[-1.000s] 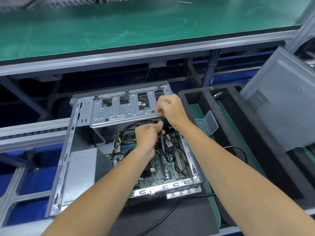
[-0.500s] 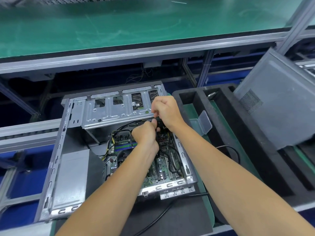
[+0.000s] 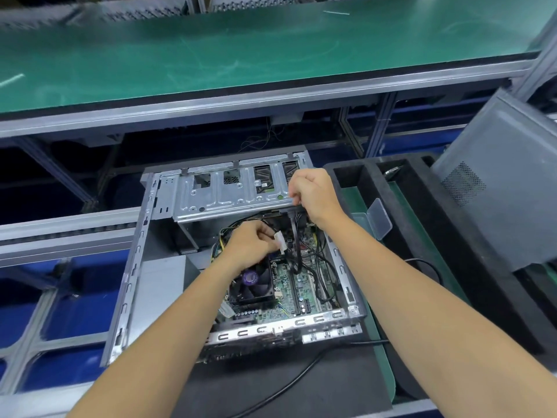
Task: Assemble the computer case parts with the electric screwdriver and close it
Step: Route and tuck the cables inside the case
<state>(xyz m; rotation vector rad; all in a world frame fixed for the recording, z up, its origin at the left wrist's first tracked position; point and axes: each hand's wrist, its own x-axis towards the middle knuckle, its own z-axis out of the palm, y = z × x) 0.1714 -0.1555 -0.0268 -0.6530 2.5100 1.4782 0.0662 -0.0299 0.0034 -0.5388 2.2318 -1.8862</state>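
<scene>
An open computer case (image 3: 132,282) lies on its side in front of me, its motherboard (image 3: 304,285) and black cooler fan (image 3: 251,286) showing. A silver drive cage (image 3: 223,197) spans the far end. My left hand (image 3: 247,247) is inside the case and pinches a white cable connector (image 3: 279,241). My right hand (image 3: 313,196) is curled at the cage's right end, gripping a black cable (image 3: 294,236) that hangs down over the board. No screwdriver is in view.
A grey side panel (image 3: 500,188) leans at the right over a black foam tray (image 3: 401,212) holding a small clear plastic box (image 3: 380,218). A green-topped bench (image 3: 241,52) runs across the back. A black cord (image 3: 301,375) trails over the mat in front.
My left hand has drawn back from the right hand, down and left, now holding the white connector. The fan has come into sight. My right hand stays at the cage's right end.
</scene>
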